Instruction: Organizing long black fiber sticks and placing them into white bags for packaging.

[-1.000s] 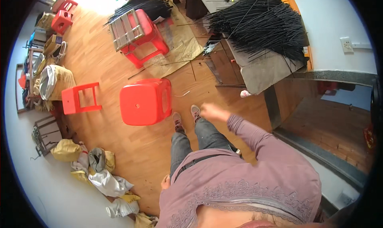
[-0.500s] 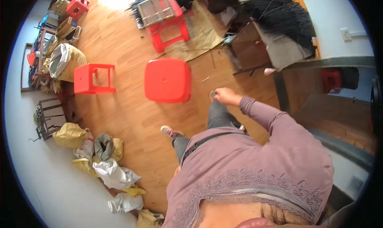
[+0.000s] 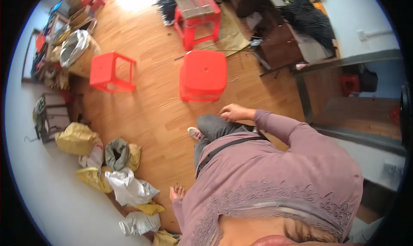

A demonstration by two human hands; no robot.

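Well, right hand (image 3: pixel 234 112): it hangs over the lap, by the bent knee of the dark gray long pants (image 3: pixel 215 124). Its fingers are curled in, but I cannot tell if they are pressed together.
Left hand (image 3: pixel 177 193): it hangs low beside the mauve long-sleeved shirt (image 3: pixel 275 173), above the orange-brown wooden floor (image 3: pixel 155 160). Its fingers are a little spread.
Big red square plastic stool (image 3: pixel 204 69): it stands ahead of the right hand and a bit to its left, near but not touching. 1 small hole shows in its top.
Small red plastic stool (image 3: pixel 103 69): it stands well to the left of the right hand, and far ahead of the left hand.
Far red plastic stool (image 3: pixel 201 29): it stands past the big stool, well ahead of the 2 hands. A flat gray-brown frame (image 3: pixel 195 5) lies on top.
Thin black sticks (image 3: pixel 307 20): a big heap, far ahead of the right hand and to its right.
Crinkly white sack (image 3: pixel 129 188): it lies to the left of the left hand. A floppy gray sack (image 3: pixel 117 155) and a puffy yellow sack (image 3: pixel 76 138) sit farther ahead and to the left.
Pink-and-white shoe (image 3: pixel 195 133): it is on the floor, left of the right hand.
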